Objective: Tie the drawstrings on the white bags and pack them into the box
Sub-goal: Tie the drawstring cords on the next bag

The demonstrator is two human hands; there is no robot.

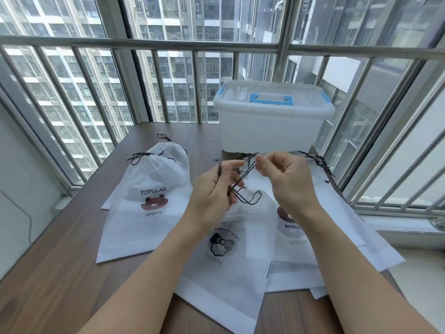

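Observation:
A white bag with a black sheep print [224,268] lies flat in front of me on the wooden table [60,273]. Its dark drawstring [248,189] loops up between my hands. My left hand [214,189] pinches one strand and my right hand [281,179] pinches the other strand higher up. A pile of white bear-print bags [147,201] with cinched tops lies to the left. More white bags [337,227] lie under my right forearm. The translucent box [269,121] with a blue handle stands at the back, lid on.
Metal window bars [154,85] close off the table's far and right sides. The box sits close to the right-hand bars. Loose black drawstring ends [317,161] lie at the right of the box's base.

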